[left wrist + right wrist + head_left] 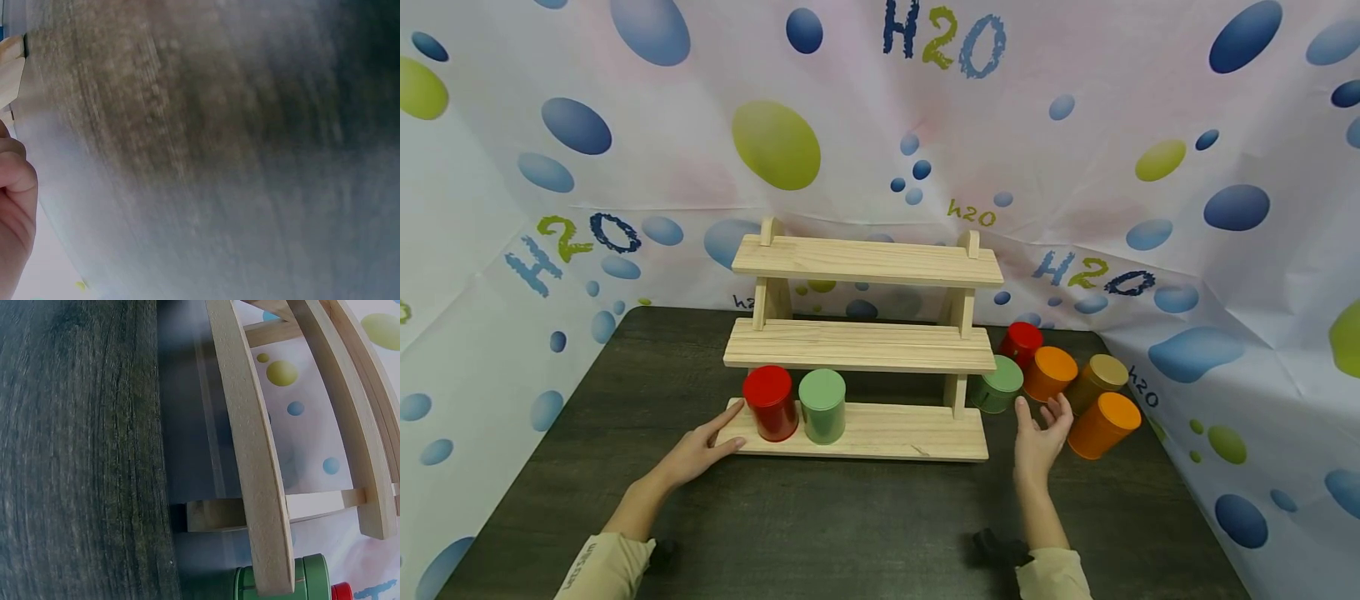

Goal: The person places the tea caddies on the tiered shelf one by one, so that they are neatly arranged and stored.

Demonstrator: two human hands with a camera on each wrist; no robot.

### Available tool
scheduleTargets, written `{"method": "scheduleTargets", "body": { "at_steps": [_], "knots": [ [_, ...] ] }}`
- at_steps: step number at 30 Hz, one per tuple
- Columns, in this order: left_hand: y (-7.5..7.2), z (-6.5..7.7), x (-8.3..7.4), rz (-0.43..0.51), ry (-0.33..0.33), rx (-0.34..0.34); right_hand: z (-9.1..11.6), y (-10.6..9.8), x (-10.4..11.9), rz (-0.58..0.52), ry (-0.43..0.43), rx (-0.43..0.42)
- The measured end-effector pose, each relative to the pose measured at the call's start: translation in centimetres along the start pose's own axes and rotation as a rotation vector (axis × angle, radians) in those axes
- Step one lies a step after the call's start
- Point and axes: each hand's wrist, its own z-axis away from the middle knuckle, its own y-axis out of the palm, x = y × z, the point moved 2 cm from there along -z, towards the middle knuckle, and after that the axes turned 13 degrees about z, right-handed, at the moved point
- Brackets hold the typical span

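A three-tier wooden shelf (865,342) stands on the dark table. On the left part of its bottom tier are a red canister (771,403) and, just right of it, a light green canister (823,407), both upright. My left hand (696,454) rests at the left end of that tier, index finger and thumb extended and spread. Part of this hand (15,194) shows at the left wrist view's edge. My right hand (1040,442) is held palm up with loosely bent fingers and nothing in it, close to a second green canister (997,385).
Beside the shelf's right end stand a red canister (1021,342), an orange canister (1049,374), a gold canister (1096,384) and another orange canister (1103,426), grouped closely. A patterned sheet (880,150) hangs behind the table (820,525). The right wrist view shows shelf boards (256,456) sideways.
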Motion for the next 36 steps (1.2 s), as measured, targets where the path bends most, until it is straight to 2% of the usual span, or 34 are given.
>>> {"method": "scheduleTargets", "body": {
  "at_steps": [6, 12, 18, 26, 30, 36],
  "knots": [
    [-0.1, 0.0, 0.2, 0.008, -0.012, 0.000, -0.4, -0.8, -0.2, -0.040, 0.043, -0.080],
    [-0.1, -0.1, 0.3, 0.008, -0.008, -0.001, -0.9, -1.6, -0.5, -0.027, 0.057, -0.218],
    [0.0, -0.1, 0.5, 0.005, -0.012, 0.000, -1.6, -2.5, -0.8, -0.063, 0.066, -0.325],
    [0.1, -0.2, 0.1, 0.010, 0.001, 0.008, -3.4, -4.0, -1.5, -0.013, 0.127, -0.455],
    [0.1, -0.2, 0.1, 0.003, -0.002, 0.004, -4.8, -4.6, -2.1, 0.009, 0.181, -0.464],
    [0.0, 0.0, 0.2, 0.018, -0.012, -0.008, -6.3, -5.2, -2.9, 0.024, 0.322, -0.404]
  ]
}}
